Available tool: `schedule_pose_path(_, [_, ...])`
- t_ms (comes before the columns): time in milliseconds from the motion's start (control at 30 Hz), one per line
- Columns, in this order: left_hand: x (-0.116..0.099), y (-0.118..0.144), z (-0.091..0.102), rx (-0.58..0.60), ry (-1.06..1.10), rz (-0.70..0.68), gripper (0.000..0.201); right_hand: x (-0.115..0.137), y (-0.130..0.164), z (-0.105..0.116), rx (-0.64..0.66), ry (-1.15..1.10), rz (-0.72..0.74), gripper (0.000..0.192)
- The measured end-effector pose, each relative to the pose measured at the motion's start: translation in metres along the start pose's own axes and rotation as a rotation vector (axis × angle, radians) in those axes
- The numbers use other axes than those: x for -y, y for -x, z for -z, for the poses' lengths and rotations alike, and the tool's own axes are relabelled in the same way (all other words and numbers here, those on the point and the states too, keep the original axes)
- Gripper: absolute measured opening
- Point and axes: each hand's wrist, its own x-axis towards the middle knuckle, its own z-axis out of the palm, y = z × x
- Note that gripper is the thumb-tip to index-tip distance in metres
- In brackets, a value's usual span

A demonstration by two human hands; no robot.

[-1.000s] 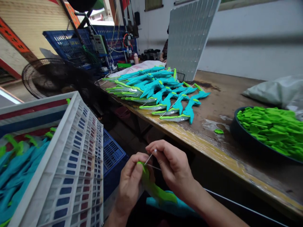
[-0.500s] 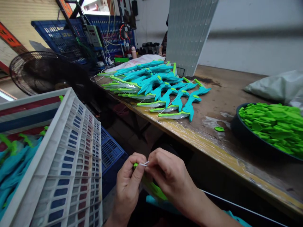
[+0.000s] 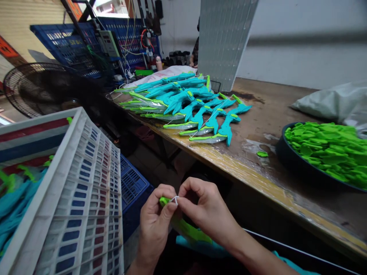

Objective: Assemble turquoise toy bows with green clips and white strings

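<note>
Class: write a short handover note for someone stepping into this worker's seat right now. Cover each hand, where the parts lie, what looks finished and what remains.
Left hand: grip shut on the green tip of a toy bow, held low in front of the bench.
Right hand: fingertips pinch a white string at that tip.
Done: a row of strung teal-and-green bows lies on the wooden bench.
Left: more teal bows in the white crate at the left; whether these are strung cannot be told. A dark tray of green pieces stands on the bench at the right; one loose green piece lies beside it.
</note>
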Motion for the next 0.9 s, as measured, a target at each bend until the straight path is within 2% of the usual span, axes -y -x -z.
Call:
schedule_pose_path(100, [0.0, 0.002, 0.0, -0.016, -0.001, 0.009, 0.004, -0.002, 0.0, -0.003, 0.006, -0.018, -0.025, 0.01])
schedule_pose_path(267, [-0.003, 0.001, -0.007, -0.148, -0.019, 0.079, 0.019, -0.003, 0.003, -0.004, 0.008, 0.018, 0.107, 0.013])
schedule_pose_path(500, [-0.01, -0.004, -0.015, -0.269, 0.09, 0.162, 0.022, -0.001, 0.01, -0.002, 0.041, -0.026, 0.21, 0.011])
schedule_pose_path(600, [-0.012, -0.003, -0.015, -0.246, 0.151, 0.192, 0.02, 0.0, 0.01, -0.003, 0.008, -0.022, 0.232, 0.013])
schedule_pose_path(667, [-0.012, -0.003, -0.012, -0.215, 0.185, 0.196, 0.017, 0.0, 0.009, -0.003, -0.021, 0.05, 0.348, 0.015])
schedule_pose_path(800, [-0.014, -0.004, -0.007, -0.079, 0.27, 0.242, 0.012, -0.003, 0.004, -0.004, -0.06, 0.284, 0.691, 0.017])
schedule_pose_path(900, [-0.016, -0.007, -0.003, 0.001, 0.299, 0.252, 0.011, -0.004, 0.001, -0.003, -0.05, 0.316, 0.734, 0.016])
